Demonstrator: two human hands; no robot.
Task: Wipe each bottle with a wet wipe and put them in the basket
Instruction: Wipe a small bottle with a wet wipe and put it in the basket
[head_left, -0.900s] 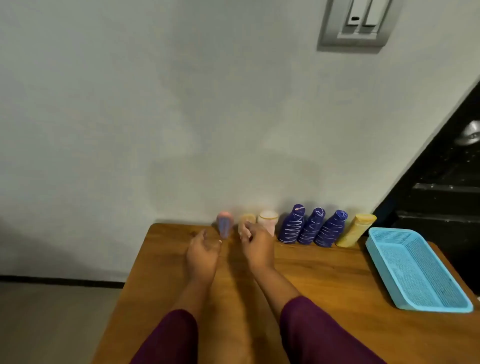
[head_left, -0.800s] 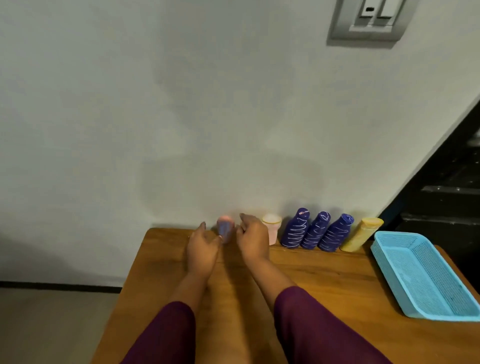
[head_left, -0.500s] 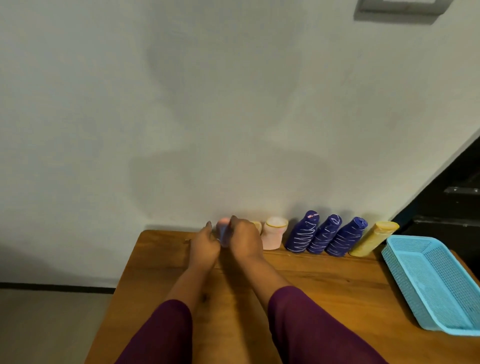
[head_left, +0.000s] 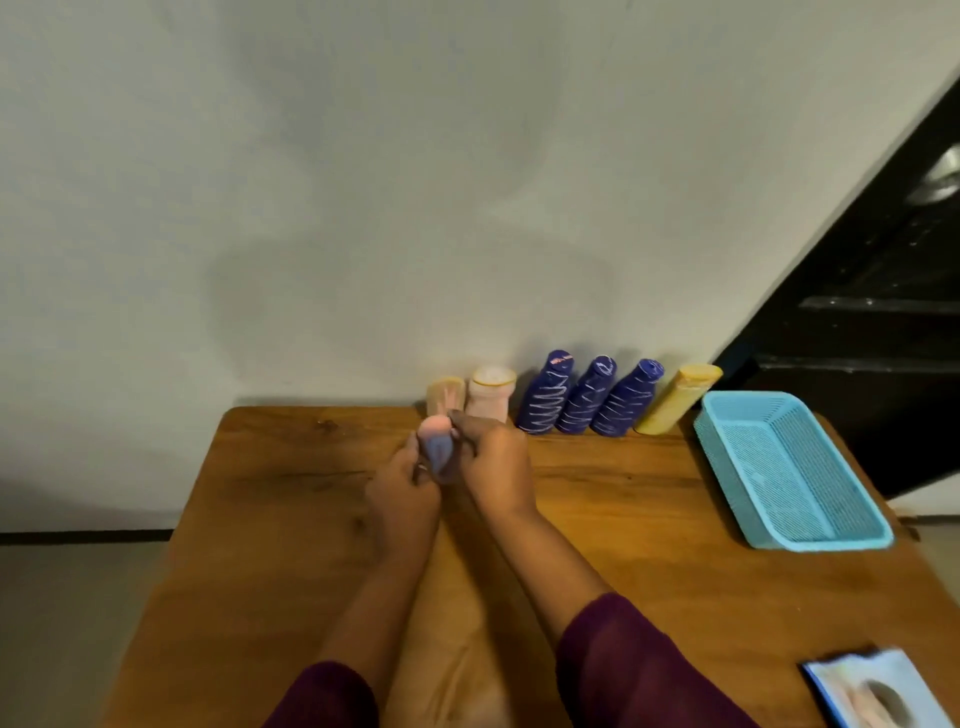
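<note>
A small blue bottle with a pink cap (head_left: 438, 448) is lifted off the wooden table (head_left: 291, 519), held between both hands. My left hand (head_left: 402, 493) grips its lower part and my right hand (head_left: 493, 462) holds it from the right near the cap. Along the wall stand a tan bottle (head_left: 445, 395), a pale pink bottle (head_left: 491, 397), three dark blue bottles (head_left: 587, 397) and a yellow bottle (head_left: 675, 399). The light blue basket (head_left: 789, 473) sits at the right with nothing in it. A wet-wipe pack (head_left: 878, 691) lies at the bottom right corner.
A plain wall rises right behind the bottle row. A dark opening with shelves (head_left: 872, 312) is beyond the basket at the right. The floor (head_left: 67, 623) drops off past the table's left edge.
Both hands closed round the blue bottle with the pink cap and drew it away from the row toward me. The view tilted down, bringing the wipe pack into sight.
</note>
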